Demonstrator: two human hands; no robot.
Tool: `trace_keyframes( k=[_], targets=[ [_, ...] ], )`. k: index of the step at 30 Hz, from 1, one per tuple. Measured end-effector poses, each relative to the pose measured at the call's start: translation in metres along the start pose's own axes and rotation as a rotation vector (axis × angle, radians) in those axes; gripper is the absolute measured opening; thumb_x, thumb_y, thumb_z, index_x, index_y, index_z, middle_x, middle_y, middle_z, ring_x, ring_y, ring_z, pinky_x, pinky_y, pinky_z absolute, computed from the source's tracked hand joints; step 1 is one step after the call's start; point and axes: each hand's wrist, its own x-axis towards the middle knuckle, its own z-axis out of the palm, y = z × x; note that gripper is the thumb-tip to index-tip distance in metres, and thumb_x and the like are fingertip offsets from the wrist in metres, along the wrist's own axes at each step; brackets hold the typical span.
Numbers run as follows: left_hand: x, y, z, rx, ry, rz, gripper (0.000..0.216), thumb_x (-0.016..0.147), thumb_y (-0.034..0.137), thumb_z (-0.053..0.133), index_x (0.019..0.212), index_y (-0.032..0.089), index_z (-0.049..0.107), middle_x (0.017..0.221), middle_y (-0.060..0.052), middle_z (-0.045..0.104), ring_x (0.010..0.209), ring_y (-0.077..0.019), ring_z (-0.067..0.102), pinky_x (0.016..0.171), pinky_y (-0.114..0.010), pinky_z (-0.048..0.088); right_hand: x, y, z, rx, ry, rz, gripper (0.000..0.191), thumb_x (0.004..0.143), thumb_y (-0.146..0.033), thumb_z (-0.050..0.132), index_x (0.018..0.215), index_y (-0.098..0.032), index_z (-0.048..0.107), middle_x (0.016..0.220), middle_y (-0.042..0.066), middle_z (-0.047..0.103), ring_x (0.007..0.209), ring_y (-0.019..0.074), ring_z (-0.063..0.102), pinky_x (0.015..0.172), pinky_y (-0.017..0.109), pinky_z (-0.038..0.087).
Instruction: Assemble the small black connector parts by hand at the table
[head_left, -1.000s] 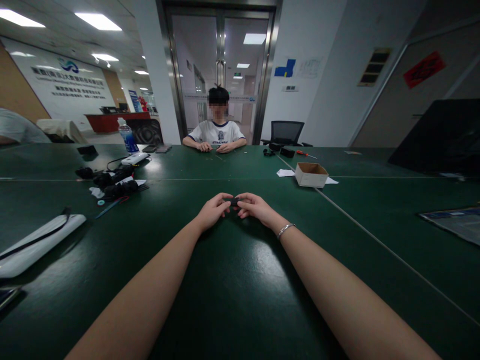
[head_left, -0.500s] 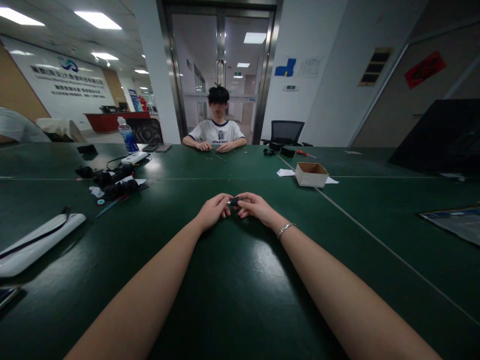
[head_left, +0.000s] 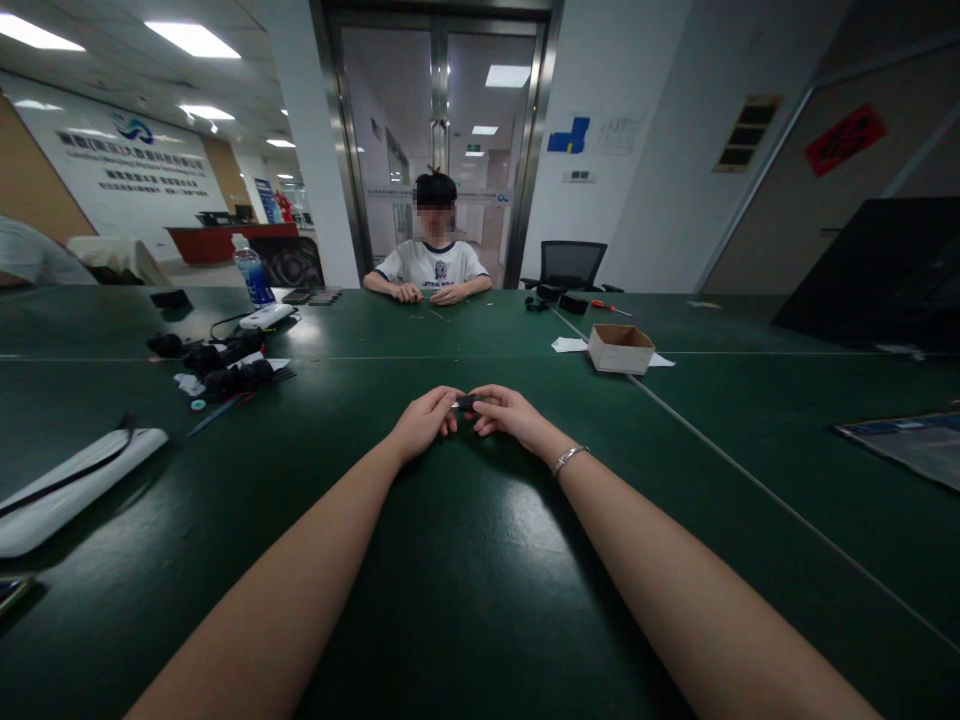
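Observation:
Both my arms stretch forward over the dark green table [head_left: 480, 560]. My left hand [head_left: 422, 422] and my right hand [head_left: 508, 411] meet at the table's middle, fingers curled and pinched together. Between the fingertips sits a small black part [head_left: 466, 404] with a pale spot at its left end; both hands grip it just above the tabletop. A thin silver bracelet [head_left: 569, 458] circles my right wrist.
A person in a white T-shirt [head_left: 433, 266] sits across the table, hands together. A small cardboard box [head_left: 621, 348] on white paper lies right of centre. Black cables and parts [head_left: 225, 365], a water bottle [head_left: 249, 270] and a white pouch [head_left: 71, 487] lie left. A dark screen [head_left: 877, 270] stands right.
My hands stay together on the small black part; a pale end now shows at its left. The view has shifted very slightly.

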Motion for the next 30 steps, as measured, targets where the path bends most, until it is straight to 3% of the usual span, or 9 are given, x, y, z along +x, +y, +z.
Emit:
trace_keyframes(
  k=[4,11,24,30],
  targets=[
    [0.0000,0.0003,-0.0006,-0.061,-0.030,-0.026,0.034,0.088,0.036,0.044,0.113,0.014,0.052,0.062,0.000,0.059,0.050,-0.0096,0.050,0.050,-0.020,0.038,-0.0005,-0.0001,-0.0003,0.007,-0.011,-0.003,0.014,0.089,-0.005,0.054,0.101,-0.012,0.055,0.077,0.005,0.066,0.054,0.0091,0.063,0.051,0.016,0.055],
    [0.0012,-0.0036,0.0002,0.008,0.035,-0.014,0.035,0.091,0.044,0.039,0.110,0.016,0.047,0.056,0.001,0.060,0.047,-0.0106,0.053,0.049,-0.020,0.038,-0.0005,0.0000,-0.0002,0.012,-0.019,-0.004,0.014,0.090,-0.006,0.055,0.103,-0.013,0.054,0.078,0.005,0.066,0.056,0.0094,0.064,0.051,0.015,0.055],
    [0.0017,-0.0048,-0.0005,0.071,0.094,-0.035,0.036,0.089,0.051,0.039,0.081,0.017,0.047,0.058,-0.001,0.061,0.049,-0.0103,0.055,0.047,-0.019,0.038,0.0008,0.0038,-0.0019,-0.027,-0.070,-0.050,0.022,0.083,-0.002,0.059,0.100,-0.015,0.052,0.076,0.001,0.066,0.057,0.0083,0.065,0.052,0.014,0.055],
    [0.0001,-0.0024,-0.0007,0.033,0.120,-0.026,0.029,0.086,0.044,0.049,0.100,0.019,0.050,0.074,0.000,0.060,0.053,-0.0095,0.055,0.044,-0.019,0.038,0.0011,0.0037,-0.0021,-0.026,-0.048,-0.041,0.020,0.083,-0.004,0.059,0.099,-0.015,0.052,0.076,0.002,0.065,0.056,0.0091,0.065,0.050,0.014,0.055]
  ],
)
